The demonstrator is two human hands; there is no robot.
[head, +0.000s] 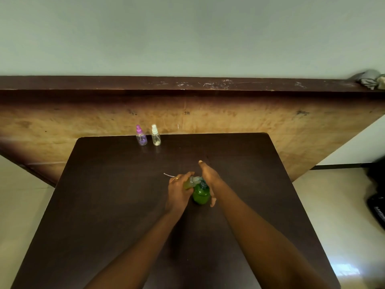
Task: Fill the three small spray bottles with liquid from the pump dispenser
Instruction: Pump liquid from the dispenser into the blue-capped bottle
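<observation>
The hands sit close together above the table: the right hand presses flat-fingered on the green pump dispenser, the left hand grips a small bottle tilted at its spout. A hard push could shoot liquid past that narrow mouth — or the tilt spill it; the purple-capped bottle and white-capped bottle stand well beyond both hands.

We see a translucent green plastic pump dispenser and a small clear plastic bottle tinted yellow-green. We also note a purple-capped clear spray bottle, a white-capped clear spray bottle and the dark brown wooden table.
</observation>
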